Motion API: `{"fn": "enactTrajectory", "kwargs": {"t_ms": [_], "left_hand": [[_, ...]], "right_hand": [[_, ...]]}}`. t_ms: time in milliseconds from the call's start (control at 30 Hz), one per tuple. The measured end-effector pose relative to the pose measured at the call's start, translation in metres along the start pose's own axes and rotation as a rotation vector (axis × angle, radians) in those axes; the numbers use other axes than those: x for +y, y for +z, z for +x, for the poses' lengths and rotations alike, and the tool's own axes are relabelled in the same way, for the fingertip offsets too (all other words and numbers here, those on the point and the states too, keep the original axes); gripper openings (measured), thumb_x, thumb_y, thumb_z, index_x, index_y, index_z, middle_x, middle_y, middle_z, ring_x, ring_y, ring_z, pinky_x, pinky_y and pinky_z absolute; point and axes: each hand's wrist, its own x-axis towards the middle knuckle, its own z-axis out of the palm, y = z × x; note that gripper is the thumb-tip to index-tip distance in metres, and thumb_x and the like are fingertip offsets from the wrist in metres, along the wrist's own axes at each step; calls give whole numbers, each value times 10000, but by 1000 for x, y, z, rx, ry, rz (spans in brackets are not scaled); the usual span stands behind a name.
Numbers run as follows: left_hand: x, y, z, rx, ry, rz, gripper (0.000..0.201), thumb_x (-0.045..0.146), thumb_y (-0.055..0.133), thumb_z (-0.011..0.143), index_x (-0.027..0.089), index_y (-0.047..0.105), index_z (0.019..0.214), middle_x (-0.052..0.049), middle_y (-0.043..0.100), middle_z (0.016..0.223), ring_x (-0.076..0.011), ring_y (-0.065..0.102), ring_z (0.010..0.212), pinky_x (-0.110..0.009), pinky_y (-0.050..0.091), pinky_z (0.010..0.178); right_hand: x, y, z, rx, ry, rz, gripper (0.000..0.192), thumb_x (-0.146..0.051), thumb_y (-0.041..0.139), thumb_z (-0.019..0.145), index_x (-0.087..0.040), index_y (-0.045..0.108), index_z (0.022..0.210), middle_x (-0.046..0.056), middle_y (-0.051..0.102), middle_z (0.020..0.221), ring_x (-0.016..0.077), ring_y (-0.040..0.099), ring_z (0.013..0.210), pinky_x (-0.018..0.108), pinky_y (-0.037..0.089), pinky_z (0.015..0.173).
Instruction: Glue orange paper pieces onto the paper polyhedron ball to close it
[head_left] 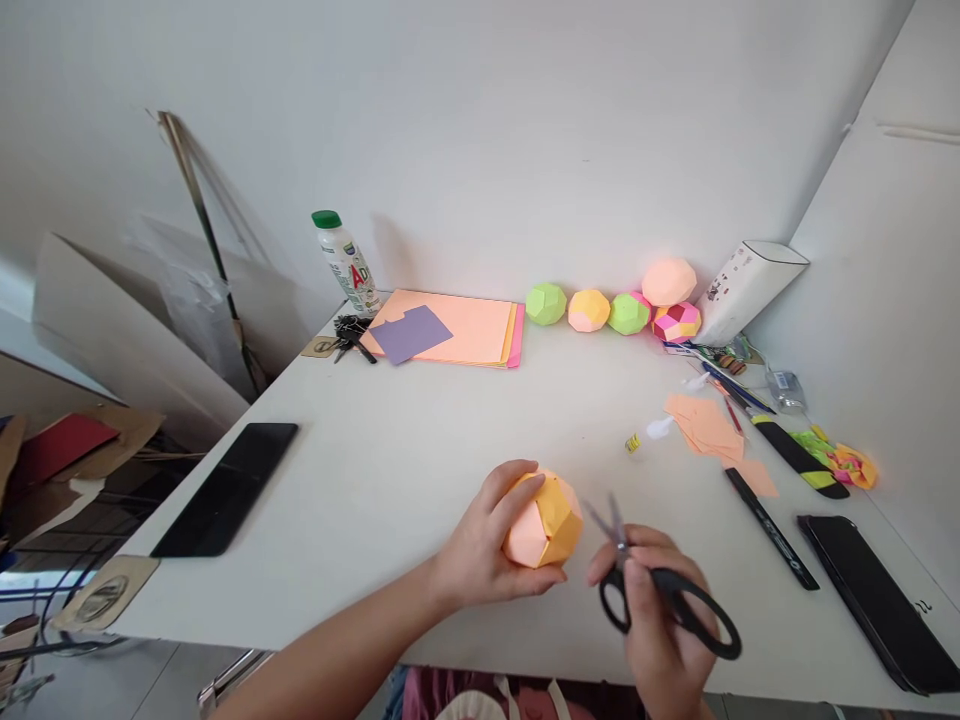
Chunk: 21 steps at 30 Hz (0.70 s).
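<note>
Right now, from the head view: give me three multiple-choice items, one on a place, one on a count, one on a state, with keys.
1. Where is the bottle?
A. back left of the table, by the wall
B. front right edge
C. on the floor

2. How many paper balls stand at the back wall?
A. two
B. five
C. eight

3. What does the right hand hold?
A. a pen
B. nothing
C. scissors

Answers:
1 A: it stands next to the paper stack.
2 B: five are grouped there; a sixth paper ball is in the left hand.
3 C: fingers pass through the black handles.
</note>
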Motion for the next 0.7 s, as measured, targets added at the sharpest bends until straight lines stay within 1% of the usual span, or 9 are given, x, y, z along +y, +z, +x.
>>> {"fn": "enactTrajectory", "kwargs": {"t_ms": [33,67,167,300,400,433,533,600,700], "left_hand": [[0,0,0,-19,-23,-34,830,533,688,770,285,242,1425,-176,375,1318,-351,461,1205,-525,457,945],[0,-1,1,-35,-42,-72,818,541,681,771,289,251,1420,-169,377,1316,-349,455,1212,-528,451,955],[-2,-2,2,-74,-78,-181,785,570,665,769,290,287,1397,-158,391,1303,-344,453,1217,-540,437,981],[-7,-3,2,-144,-85,-239,801,580,678,748,278,309,1391,-162,388,1316,-357,441,1225,-559,416,998],[-12,-2,1,-167,-64,-241,801,603,659,754,271,317,1398,-166,378,1327,-354,434,1230,-550,416,1001],[-14,-1,1,-175,-56,-237,802,617,647,757,270,317,1400,-167,374,1330,-352,435,1230,-544,421,999],[-20,2,0,-195,-17,-191,842,666,609,760,275,275,1426,-177,345,1357,-362,422,1252,-539,431,995],[-23,4,0,-196,6,-127,925,723,568,744,277,195,1464,-193,297,1394,-376,416,1266,-545,441,987],[-23,5,1,-156,6,11,1027,794,481,700,271,94,1496,-225,259,1424,-384,433,1253,-542,478,941]], "right_hand": [[7,-4,3,39,-55,-86,261,-24,444,902,-219,553,1036,33,634,802,174,655,800,373,556,774],[16,-8,6,9,-113,-182,287,-11,470,880,-218,563,1055,61,634,920,171,658,815,360,562,765],[44,-20,14,-271,-221,-459,340,-7,475,846,-217,582,1091,107,618,1048,211,658,905,350,588,719],[54,-39,30,-682,-173,-713,475,-10,388,818,-236,590,1183,143,604,1204,301,613,1074,482,586,801],[40,-44,48,-854,-74,-618,464,-64,396,869,-267,561,1252,109,524,1358,300,488,1269,505,512,970],[35,-40,53,-840,5,-560,421,-102,393,905,-274,553,1255,94,497,1385,277,463,1296,483,489,1011],[27,-15,57,-610,206,-306,345,-285,407,970,-254,485,1305,101,477,1405,258,457,1306,463,444,1064],[30,4,50,-609,291,-134,372,-338,370,988,-246,441,1341,109,514,1367,243,514,1252,424,490,1019],[37,19,35,-609,333,-45,360,-349,352,996,-252,453,1328,94,504,1365,231,502,1255,405,468,1044]]}}
